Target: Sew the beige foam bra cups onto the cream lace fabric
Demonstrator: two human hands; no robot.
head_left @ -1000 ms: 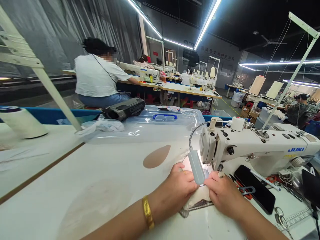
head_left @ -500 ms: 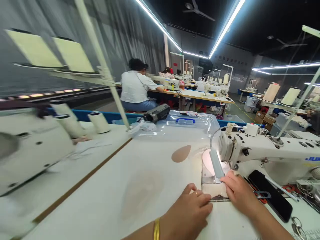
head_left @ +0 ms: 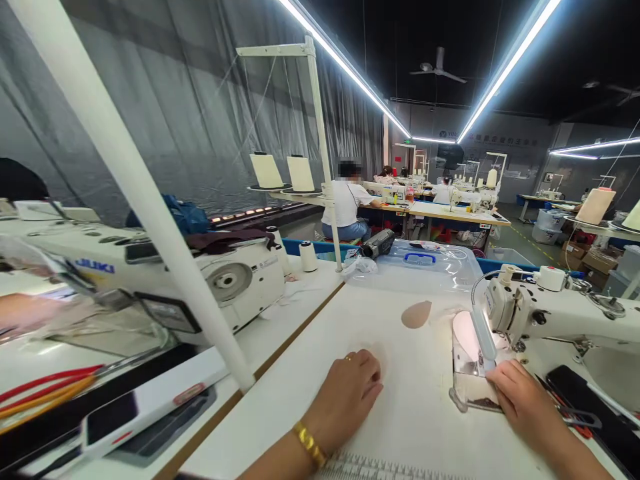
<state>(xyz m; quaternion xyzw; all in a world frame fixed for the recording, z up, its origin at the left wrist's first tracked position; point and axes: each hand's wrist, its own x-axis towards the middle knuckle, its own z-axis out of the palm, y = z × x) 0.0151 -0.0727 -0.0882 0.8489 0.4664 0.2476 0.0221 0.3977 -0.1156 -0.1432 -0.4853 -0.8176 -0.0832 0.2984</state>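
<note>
My left hand (head_left: 350,397) rests on the white table with its fingers curled in on a pale sheer fabric piece (head_left: 381,353). Most of that piece is hidden under the hand. A gold bracelet (head_left: 309,443) circles the wrist. My right hand (head_left: 523,397) is at the needle plate (head_left: 475,385) of the sewing machine (head_left: 515,303), fingers pressed together by the lower end of a grey lamp bar (head_left: 483,333). What those fingers hold is hidden. A pinkish fabric piece (head_left: 465,333) lies lit beside the bar. Farther back lies a brown teardrop piece (head_left: 417,316).
A clear plastic box (head_left: 440,270) stands behind the table. At the right lies a black phone (head_left: 590,407), and a ruler (head_left: 380,468) lies along the near edge. To the left are a thread stand pole (head_left: 150,193), another sewing machine (head_left: 125,267) and a co-worker's hand (head_left: 30,313).
The view has swung left. My left hand has left the needle plate edge and moved left onto the sheer piece. My right hand stays by the lamp bar.
</note>
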